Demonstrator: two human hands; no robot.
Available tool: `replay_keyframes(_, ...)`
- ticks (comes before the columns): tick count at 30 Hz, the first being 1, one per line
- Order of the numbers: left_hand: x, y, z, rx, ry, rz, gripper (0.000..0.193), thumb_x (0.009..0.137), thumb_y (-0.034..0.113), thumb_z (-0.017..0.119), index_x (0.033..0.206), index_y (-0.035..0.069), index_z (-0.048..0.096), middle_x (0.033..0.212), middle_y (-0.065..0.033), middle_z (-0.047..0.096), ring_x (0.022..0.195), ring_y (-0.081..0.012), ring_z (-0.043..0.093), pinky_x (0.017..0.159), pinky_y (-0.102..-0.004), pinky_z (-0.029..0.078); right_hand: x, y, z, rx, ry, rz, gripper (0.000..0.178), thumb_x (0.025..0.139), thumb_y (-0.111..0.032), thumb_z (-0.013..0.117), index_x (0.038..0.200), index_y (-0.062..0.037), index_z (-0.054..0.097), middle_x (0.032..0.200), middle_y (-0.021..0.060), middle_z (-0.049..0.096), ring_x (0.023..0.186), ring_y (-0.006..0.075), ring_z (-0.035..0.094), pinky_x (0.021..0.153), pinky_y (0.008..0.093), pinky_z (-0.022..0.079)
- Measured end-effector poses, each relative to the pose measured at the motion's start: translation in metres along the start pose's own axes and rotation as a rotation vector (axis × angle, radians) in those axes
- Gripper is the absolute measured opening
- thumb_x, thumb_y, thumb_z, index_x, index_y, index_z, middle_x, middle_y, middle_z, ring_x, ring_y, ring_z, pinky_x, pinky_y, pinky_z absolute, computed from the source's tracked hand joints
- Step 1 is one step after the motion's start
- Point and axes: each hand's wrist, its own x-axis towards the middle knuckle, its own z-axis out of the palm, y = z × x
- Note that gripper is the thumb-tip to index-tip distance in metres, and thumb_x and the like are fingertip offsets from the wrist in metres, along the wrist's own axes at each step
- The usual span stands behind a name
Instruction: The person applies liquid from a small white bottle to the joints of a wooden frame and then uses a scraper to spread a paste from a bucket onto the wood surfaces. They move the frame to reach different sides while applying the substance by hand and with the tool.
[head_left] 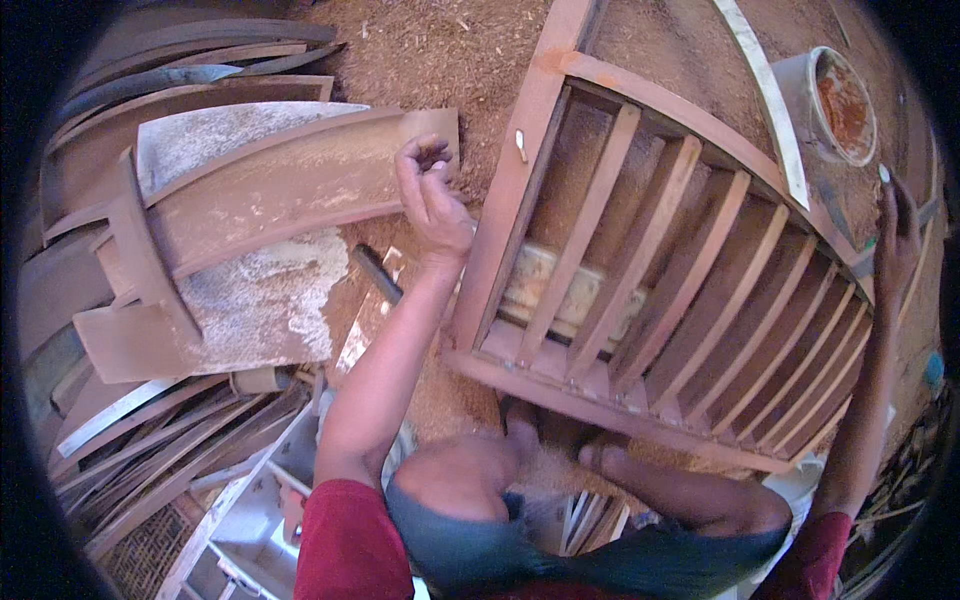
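A slatted wooden frame [685,270], painted reddish brown, lies tilted across the ground in front of me; many bare-looking slats run between its rails. My left hand [435,200] is beside the frame's left rail, palm turned up, with dark-stained fingers loosely curled and apart. Nothing shows in it. At the frame's far right end is my right hand [898,235], its fingers stretched out. A small pale spot shows at its fingertips, too small to name. Whether that hand touches the frame is hidden.
A bucket [800,105] with reddish residue stands at the far right, beside a pale curved strip [765,90]. Left of me lie a curved brown wooden panel [290,195], a dark-handled tool [377,273] and piled wood strips [190,450]. A white box [265,530] sits near my left elbow.
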Motion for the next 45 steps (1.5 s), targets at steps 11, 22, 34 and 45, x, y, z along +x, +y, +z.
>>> replay_keyframes(11,-0.002,-0.018,0.044,0.02,-0.091,0.177,0.058,0.086,0.042,0.04,0.121,-0.003,0.047,0.121,-0.0155,0.049,0.115,-0.0275,0.046,0.1,-0.0405,0.034,0.115,0.014,0.05,-0.081,0.294,-0.145,0.032,0.094,-0.027,0.062,0.118,-0.0056,0.065,0.113,0.0158,0.067,0.1,0.028,0.066,0.088,0.0365,0.052)
replay_keyframes(22,0.003,-0.023,0.042,0.184,-0.173,0.267,0.058,0.09,0.041,0.035,0.121,-0.006,0.046,0.124,-0.0229,0.047,0.119,-0.0361,0.044,0.105,-0.0448,0.031,0.135,0.004,0.099,0.095,0.017,0.04,0.056,0.079,-0.022,0.073,0.126,-0.0006,0.051,0.115,0.0178,0.061,0.104,0.0291,0.064,0.09,0.0405,0.052)
replay_keyframes(34,0.003,-0.02,0.048,0.231,-0.159,0.332,0.06,0.091,0.045,0.033,0.121,-0.006,0.047,0.119,-0.023,0.049,0.112,-0.036,0.047,0.101,-0.0456,0.035,0.137,0.02,0.115,0.183,-0.038,-0.027,0.053,0.083,-0.026,0.076,0.127,-0.0061,0.056,0.114,0.0145,0.065,0.098,0.0237,0.066,0.084,0.0367,0.052)
replay_keyframes(45,0.001,-0.018,0.055,0.4,-0.141,0.314,0.048,0.093,0.032,0.039,0.12,-0.007,0.047,0.116,-0.0205,0.05,0.108,-0.0333,0.05,0.098,-0.0427,0.038,0.123,0.004,0.03,-0.23,-0.127,0.153,0.038,0.085,-0.033,0.072,0.102,0.0004,0.063,0.095,0.0193,0.071,0.091,0.0306,0.07,0.08,0.0421,0.056)
